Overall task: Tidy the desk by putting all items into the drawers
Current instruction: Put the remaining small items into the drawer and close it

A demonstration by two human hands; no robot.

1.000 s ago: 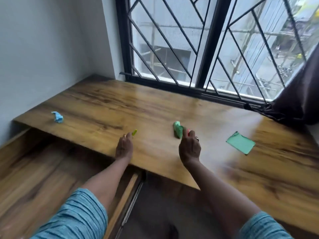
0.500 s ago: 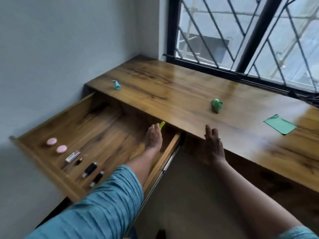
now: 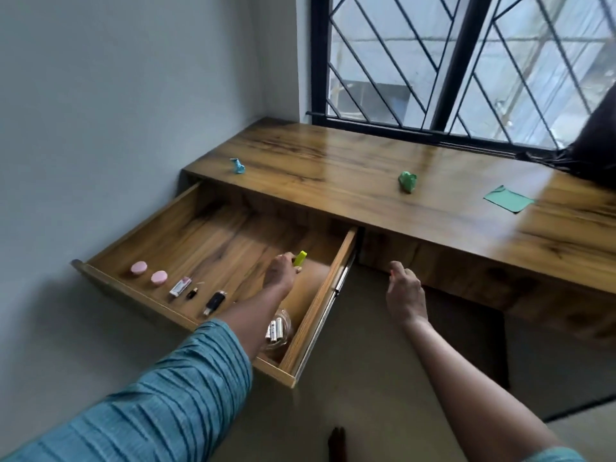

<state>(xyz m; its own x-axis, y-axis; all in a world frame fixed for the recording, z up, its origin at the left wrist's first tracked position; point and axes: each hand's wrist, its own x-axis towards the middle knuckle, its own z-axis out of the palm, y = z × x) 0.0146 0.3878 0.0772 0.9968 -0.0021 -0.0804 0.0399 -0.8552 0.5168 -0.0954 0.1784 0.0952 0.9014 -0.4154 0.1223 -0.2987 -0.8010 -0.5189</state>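
Observation:
My left hand point(image 3: 279, 274) is inside the open wooden drawer point(image 3: 336, 278), shut on a small yellow-green object point(image 3: 299, 258). My right hand point(image 3: 405, 291) hovers in front of the desk's front panel, below the desktop point(image 3: 333, 168); its fingers are curled loosely and I cannot tell whether it holds anything. On the desktop lie a crumpled blue paper point(image 3: 237, 165) at the left, a crumpled green paper point(image 3: 407, 181) in the middle and a flat green note point(image 3: 508, 198) at the right.
In the drawer lie two pink round discs point(image 3: 138, 268), a small white tube point(image 3: 180, 286), two dark small sticks point(image 3: 215, 301) and a clear bag of batteries point(image 3: 276, 330). A grey wall stands left, a barred window behind, a dark curtain point(image 3: 593, 141) at right.
My left hand carried the yellow-green object from the desktop down into the drawer. My right hand left the green paper and dropped below the desk edge. The view swung left.

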